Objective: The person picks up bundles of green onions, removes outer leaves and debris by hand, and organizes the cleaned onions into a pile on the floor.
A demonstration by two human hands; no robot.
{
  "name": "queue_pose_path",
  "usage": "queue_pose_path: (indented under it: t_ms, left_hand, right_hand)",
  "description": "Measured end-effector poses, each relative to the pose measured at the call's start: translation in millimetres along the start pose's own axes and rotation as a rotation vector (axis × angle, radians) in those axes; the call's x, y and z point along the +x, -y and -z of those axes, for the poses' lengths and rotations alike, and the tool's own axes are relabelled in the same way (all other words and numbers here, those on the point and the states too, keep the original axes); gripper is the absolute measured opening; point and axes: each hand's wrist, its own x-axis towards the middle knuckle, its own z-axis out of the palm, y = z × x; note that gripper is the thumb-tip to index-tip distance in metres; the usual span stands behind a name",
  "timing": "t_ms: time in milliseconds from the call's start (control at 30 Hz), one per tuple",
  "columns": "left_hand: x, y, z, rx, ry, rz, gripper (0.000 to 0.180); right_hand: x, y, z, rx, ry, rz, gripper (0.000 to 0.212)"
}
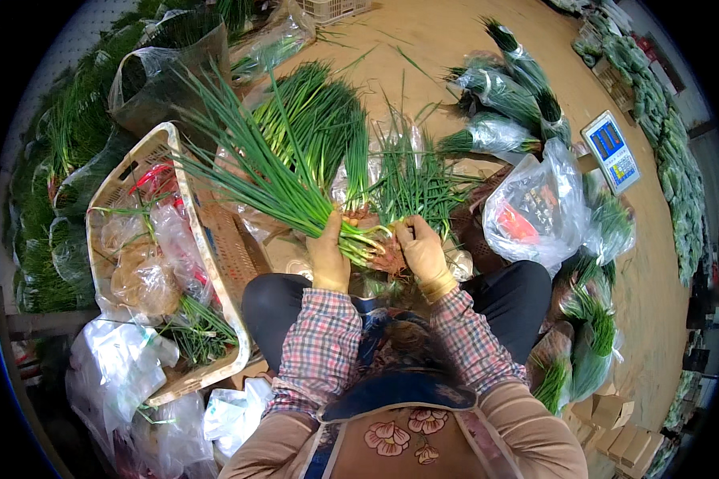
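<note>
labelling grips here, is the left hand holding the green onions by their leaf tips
No, the left hand grips the green onions near their reddish-brown roots.

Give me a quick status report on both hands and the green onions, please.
Left hand gripping green onion bunch. Right hand at its reddish roots. Nothing visibly blocking.

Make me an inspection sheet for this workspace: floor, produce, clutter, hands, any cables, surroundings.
Surface: tan floor, some loose green leaves scattered at the top.
Job's things: green onion bunch held up, its reddish roots toward the right; onion pile beyond.
Clutter: beige crate at left, containing plastic bags and green stalks.
Grip: left hand closed round the lower stems; right hand at the roots, hold unclear.
Cables: nothing seen.
Surroundings: film-wrapped bundles and a keypad display at right; cardboard boxes lower right.
</note>
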Motion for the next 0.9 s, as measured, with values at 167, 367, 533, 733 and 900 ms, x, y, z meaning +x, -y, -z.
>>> queue_pose_path:
  t_ms: [167, 367, 533, 733, 900]
  left_hand:
    - [14.2, 12.6, 14.8, -0.130, -0.031, 0.126, 0.017]
    - [8.5, 16.2, 9.9, -0.111, -0.117, 0.379, 0.010]
    - [23.3, 14.1, 28.0, -0.098, -0.222, 0.325, 0.012]
    - [1.2, 8.6, 7.5, -0.062, 0.034, 0.265, 0.025]
    - [-10.5, 10.8, 11.7, -0.086, 0.317, 0.339, 0.032]
  right_hand:
    - [1.6, 30.1, 14.5, -0.230, 0.083, 0.680, 0.021]
    - [-39.0, 12.8, 30.3, -0.264, 0.190, 0.624, 0.011]
    - [-86.8, 47.3, 50.8, 0.233, 0.443, 0.361, 0.007]
    - [-41.8, -8.7, 96.3, -0.422, 0.160, 0.368, 0.039]
    - [-38.9, 39.1, 51.5, -0.275, 0.332, 0.266, 0.076]
